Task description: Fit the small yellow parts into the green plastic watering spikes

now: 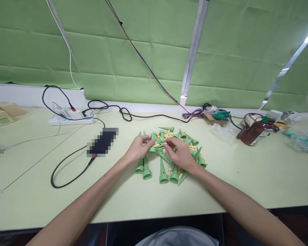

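Observation:
A pile of green plastic cone spikes (163, 176) and small yellow plastic pieces (169, 171) lies at the middle of the table. At the pile's left side my left hand (140, 147) is closed around a green cone spike (152, 150), whose wide round end points toward me. My right hand (181, 152) pinches a small yellow piece (165, 144) between thumb and forefinger, close to that spike. Several more spikes and yellow pieces lie around and partly under my right hand.
To the left lie a phone-like device (102, 141) on a black cable and a white power strip (73, 118). A brown bottle (256, 131), a plastic bag (223, 133) and a small cardboard box (215, 119) stand at the right. Cardboard (5, 112) sits far left.

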{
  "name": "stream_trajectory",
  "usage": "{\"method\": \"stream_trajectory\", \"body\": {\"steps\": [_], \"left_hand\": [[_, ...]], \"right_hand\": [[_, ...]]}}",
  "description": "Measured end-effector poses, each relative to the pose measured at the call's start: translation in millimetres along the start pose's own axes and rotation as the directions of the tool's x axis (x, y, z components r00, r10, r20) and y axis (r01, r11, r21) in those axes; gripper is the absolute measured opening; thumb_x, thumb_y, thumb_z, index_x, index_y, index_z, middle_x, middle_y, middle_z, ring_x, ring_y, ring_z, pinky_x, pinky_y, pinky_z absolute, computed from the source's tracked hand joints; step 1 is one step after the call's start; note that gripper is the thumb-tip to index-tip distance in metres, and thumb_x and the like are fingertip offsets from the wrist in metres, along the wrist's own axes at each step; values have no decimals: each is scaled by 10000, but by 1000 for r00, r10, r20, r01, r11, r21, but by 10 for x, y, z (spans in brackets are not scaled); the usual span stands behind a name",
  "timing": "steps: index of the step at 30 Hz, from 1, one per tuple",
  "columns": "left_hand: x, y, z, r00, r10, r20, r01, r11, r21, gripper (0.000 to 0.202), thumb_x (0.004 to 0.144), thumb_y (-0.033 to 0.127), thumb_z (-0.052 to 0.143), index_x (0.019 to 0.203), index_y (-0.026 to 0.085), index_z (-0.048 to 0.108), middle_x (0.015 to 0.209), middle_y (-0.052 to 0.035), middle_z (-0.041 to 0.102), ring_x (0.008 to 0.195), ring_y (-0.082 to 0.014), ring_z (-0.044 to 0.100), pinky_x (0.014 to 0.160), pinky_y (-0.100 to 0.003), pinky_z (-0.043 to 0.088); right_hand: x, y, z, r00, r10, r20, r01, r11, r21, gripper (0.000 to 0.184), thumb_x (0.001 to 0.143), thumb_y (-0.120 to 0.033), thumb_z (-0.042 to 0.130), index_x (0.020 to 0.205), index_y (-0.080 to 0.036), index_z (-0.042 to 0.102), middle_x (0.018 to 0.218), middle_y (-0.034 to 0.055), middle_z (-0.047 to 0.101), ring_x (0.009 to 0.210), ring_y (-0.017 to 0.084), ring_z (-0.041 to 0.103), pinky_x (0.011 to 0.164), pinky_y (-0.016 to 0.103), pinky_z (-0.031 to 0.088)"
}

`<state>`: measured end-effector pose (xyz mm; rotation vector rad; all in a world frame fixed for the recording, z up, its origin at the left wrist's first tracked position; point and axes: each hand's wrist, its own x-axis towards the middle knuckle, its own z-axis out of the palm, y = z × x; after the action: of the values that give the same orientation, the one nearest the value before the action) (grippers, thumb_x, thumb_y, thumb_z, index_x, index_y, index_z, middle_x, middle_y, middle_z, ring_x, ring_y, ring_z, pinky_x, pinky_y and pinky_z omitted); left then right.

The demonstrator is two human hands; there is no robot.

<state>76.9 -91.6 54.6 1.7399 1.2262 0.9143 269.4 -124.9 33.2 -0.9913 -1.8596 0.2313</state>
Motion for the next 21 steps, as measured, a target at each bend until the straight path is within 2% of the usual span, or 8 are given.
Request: {"method": "stream_trajectory", "body": {"steps": [2,4,7,12,21], "left_hand": [[2,5,4,998,-38,45,41,996,-85,403,783,543,614,774,141,616,560,52,406,431,-54,276,380,-203,209],[-9,32,8,996,-68,50,74,988,-139,390,767,533,639,722,151,574,559,57,380,432,-46,264,368,-193,184],[-32,84,12,993,-111,34,115,975,-191,377,760,510,658,703,170,504,552,72,345,423,-40,262,363,-184,166],[-52,128,15,978,-188,95,206,951,-232,375,800,508,622,725,205,414,484,107,255,368,-39,213,360,-182,121],[-52,91,14,981,-124,150,163,946,-279,446,719,569,699,775,206,445,529,99,292,388,-30,195,375,-194,91]], "right_hand": [[-2,-8,-2,1000,2,1,-2,1000,-1,111,935,-231,528,928,-180,626,846,59,677,725,173,615,684,303,503],[-3,-18,-5,1000,3,4,-3,1000,-2,115,936,-237,525,927,-182,626,851,61,681,727,176,616,688,307,504],[-1,-31,-8,1000,-1,12,2,1000,-8,121,937,-246,521,917,-186,625,840,61,681,718,181,613,687,311,499],[-2,-40,-11,1000,-10,27,10,1000,4,119,937,-237,515,916,-187,620,846,63,682,725,182,613,686,308,493],[-3,-36,1,999,-6,31,6,1000,3,112,932,-229,520,916,-188,623,845,61,686,721,179,614,678,308,497]]}}
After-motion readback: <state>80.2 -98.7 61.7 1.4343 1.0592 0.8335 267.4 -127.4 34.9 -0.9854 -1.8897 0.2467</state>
